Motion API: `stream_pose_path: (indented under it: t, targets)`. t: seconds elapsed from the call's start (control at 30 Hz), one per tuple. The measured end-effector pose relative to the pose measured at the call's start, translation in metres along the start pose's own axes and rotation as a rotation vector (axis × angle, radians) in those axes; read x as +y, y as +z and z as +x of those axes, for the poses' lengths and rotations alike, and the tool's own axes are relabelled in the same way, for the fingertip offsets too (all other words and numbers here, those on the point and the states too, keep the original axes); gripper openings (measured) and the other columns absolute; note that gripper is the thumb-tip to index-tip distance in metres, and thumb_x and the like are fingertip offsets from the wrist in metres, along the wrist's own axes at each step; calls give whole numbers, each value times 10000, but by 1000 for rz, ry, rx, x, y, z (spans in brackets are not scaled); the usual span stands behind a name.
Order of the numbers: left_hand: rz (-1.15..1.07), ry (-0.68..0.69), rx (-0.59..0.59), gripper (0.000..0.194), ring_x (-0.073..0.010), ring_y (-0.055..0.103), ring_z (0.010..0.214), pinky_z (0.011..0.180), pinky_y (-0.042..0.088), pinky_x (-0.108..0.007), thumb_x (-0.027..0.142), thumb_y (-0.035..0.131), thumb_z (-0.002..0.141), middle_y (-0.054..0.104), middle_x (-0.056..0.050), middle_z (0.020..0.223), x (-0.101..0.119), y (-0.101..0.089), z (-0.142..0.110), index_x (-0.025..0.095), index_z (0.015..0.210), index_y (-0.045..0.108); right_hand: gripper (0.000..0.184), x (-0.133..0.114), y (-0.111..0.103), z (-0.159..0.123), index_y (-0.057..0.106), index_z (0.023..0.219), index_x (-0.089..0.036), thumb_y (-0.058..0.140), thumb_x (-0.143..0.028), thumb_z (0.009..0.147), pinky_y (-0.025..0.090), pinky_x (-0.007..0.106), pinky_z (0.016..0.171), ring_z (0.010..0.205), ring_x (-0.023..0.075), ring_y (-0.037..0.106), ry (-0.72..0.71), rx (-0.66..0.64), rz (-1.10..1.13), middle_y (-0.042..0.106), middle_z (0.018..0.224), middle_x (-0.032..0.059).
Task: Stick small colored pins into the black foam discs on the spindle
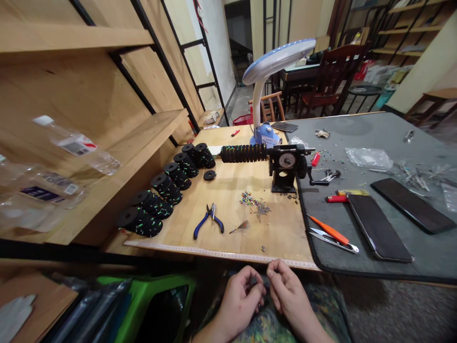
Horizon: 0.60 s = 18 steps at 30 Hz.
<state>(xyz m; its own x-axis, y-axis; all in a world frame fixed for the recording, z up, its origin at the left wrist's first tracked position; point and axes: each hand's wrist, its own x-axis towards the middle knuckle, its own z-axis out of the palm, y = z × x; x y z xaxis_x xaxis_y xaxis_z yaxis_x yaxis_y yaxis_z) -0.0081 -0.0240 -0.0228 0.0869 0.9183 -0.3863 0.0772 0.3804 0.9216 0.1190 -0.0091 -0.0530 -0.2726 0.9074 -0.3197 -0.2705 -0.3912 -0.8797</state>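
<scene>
My left hand (240, 296) and my right hand (288, 294) are close together in my lap, just below the front edge of the wooden board (228, 200). Their fingertips pinch toward each other around something small and dark that I cannot make out. On the board a black hand-crank winder (285, 166) carries a shaft of stacked black discs (243, 153). Rows of black discs with coloured flecks (160, 195) lie along the board's left side. Blue-handled pliers (209, 220) and a small heap of coloured bits (254, 202) lie near the middle.
A grey mat (385, 143) to the right holds two dark phones (377, 226) (412, 204), snips (333, 240), an orange-handled tool (328, 230) and a red lighter (335, 198). A blue desk lamp (266, 85) stands behind the winder. Wooden shelves with plastic bottles (76, 145) are on the left.
</scene>
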Motion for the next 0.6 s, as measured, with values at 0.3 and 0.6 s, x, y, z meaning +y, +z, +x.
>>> stream_pose_path:
  t: [0.3,0.6]
  targets:
    - [156,119,82,99,-117,463,565,541,359,-207,222,583,761,543,15,614,5,-2,1,160,686,565,420,-1,1,-4,426,777,-226,499,-638,809,164,159,327,310,46,213,-39,-36,-124,289,426,-153]
    - [205,206,103,136,-143,529,621,596,398,-215,294,584,824,609,-8,675,12,-14,-4,170,793,628,191,-18,-7,-7,525,866,-200,501,-388,884,329,202,475,418,97,417,-79,-197,-414,506,461,-82]
